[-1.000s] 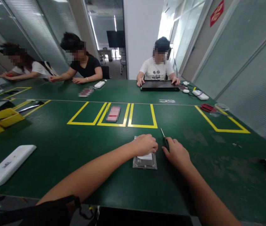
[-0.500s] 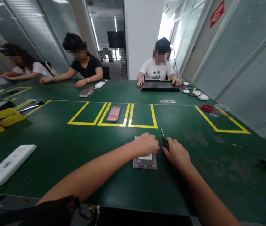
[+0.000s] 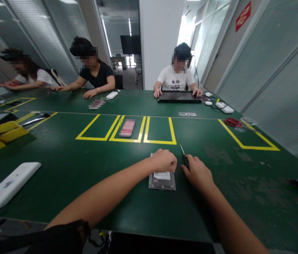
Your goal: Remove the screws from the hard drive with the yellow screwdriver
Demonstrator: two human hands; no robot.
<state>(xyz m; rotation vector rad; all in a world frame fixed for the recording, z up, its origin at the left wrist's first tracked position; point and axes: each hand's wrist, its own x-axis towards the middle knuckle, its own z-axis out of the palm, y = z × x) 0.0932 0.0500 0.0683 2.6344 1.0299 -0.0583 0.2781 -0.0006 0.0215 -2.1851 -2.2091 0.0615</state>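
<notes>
A hard drive (image 3: 162,182), with a metal casing and a white label, lies flat on the green table in front of me. Over its upper part is my left hand (image 3: 165,161), fingers curled and closed; whatever is in them, if anything, is hidden. The hand covers much of the drive's far half. Just right of the drive, my right hand (image 3: 198,171) rests low at the table, closed around the dark handle of a screwdriver (image 3: 183,151). Its thin metal shaft points away from me and slightly left.
Yellow tape (image 3: 160,142) marks areas on the table (image 3: 128,208); a pinkish phone-like object (image 3: 127,128) lies in one. At left are a white power bank-like device (image 3: 10,185) and yellow bins (image 3: 11,132). Red-handled scissors (image 3: 233,122) lie right. Several people sit across.
My left hand has turned slightly and its fingers are curled more tightly, a little to the left. The right hand and screwdriver have stayed put.
</notes>
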